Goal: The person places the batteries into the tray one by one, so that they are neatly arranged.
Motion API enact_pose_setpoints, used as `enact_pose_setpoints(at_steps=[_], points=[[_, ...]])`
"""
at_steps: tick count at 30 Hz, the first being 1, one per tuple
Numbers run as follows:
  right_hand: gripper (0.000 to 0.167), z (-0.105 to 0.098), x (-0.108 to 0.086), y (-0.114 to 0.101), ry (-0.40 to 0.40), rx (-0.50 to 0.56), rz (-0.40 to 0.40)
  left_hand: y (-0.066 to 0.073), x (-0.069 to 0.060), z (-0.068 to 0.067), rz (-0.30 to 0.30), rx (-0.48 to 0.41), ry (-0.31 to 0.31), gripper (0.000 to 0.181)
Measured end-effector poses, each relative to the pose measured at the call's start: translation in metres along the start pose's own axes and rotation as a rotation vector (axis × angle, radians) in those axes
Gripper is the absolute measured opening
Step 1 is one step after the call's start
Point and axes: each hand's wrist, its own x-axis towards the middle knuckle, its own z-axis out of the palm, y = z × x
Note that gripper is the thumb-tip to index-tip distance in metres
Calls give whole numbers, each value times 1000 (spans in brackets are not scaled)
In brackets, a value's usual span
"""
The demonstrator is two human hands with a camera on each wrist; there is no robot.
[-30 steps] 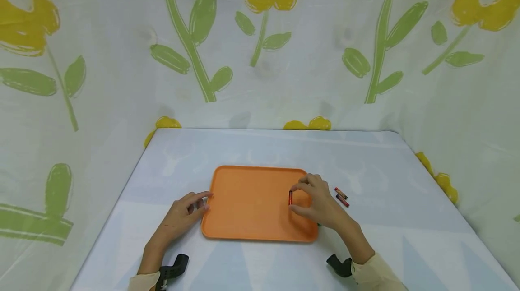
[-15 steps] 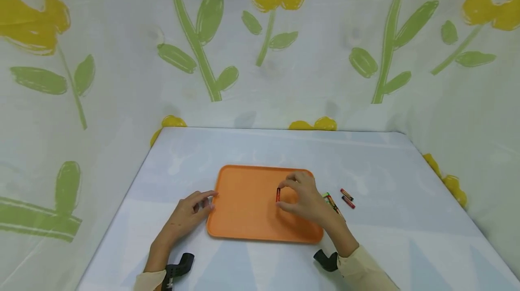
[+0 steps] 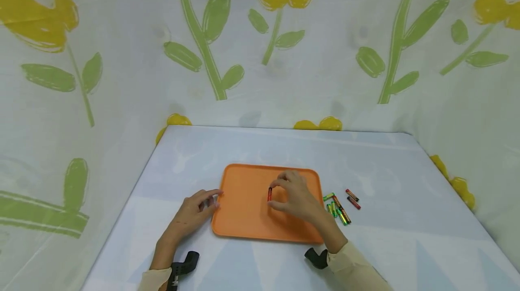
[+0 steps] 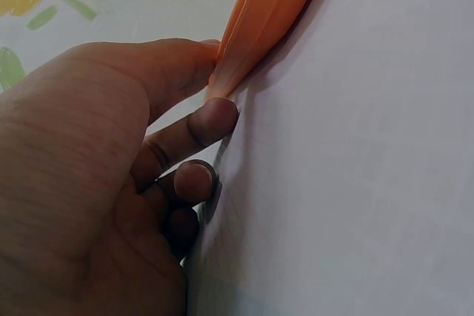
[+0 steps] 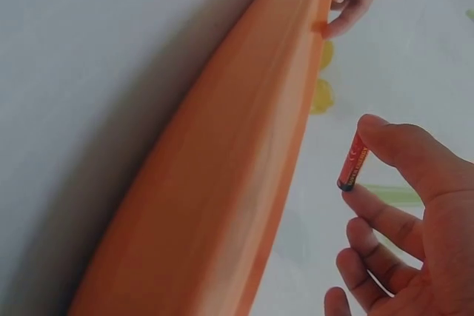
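Observation:
In the head view my right hand (image 3: 294,198) is over the orange tray (image 3: 243,205), pinching a small red and black battery (image 3: 270,194) by its two ends between thumb and index finger. The right wrist view shows this battery (image 5: 353,162) nearly upright, apart from the tray, with the other fingers loosely bent. My left hand (image 3: 194,213) is at the tray's left edge. Its thumb and index fingertip touch the rim, spaced apart along it, as the left wrist view shows with the tray's edge (image 4: 259,20). The remaining left fingers are bent beneath.
Right of the tray lie several green batteries (image 3: 339,217) and a longer red and black one (image 3: 338,202). Two small red batteries (image 3: 352,199) lie farther right. Everything stands on a pale patterned table (image 3: 390,182), with a flower-printed cloth (image 3: 317,74) behind.
My right hand has carried the battery leftward over the tray, uncovering the batteries to its right. The left hand keeps its place at the tray's edge; the head view has shifted slightly.

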Motion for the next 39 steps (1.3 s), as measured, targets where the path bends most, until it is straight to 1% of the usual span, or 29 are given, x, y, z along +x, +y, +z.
enact_pose_setpoints(at_steps=[6,12,24,32,39], points=[[34,8,6,-1,-2,4,-6,1,0,0,0,-2,0,35],[34,16,13,-5,-10,-6,-6,2,-1,-1,13,-14,8,34],[34,30,25,-13,-42,1,-2,1,0,0,10,4,11,34],[35,39,34,-19,-61,-3,-8,1,0,0,-13,15,4,33],[35,46,41,-22,-55,-19,-11,4,0,-1,-34,19,-6,33]])
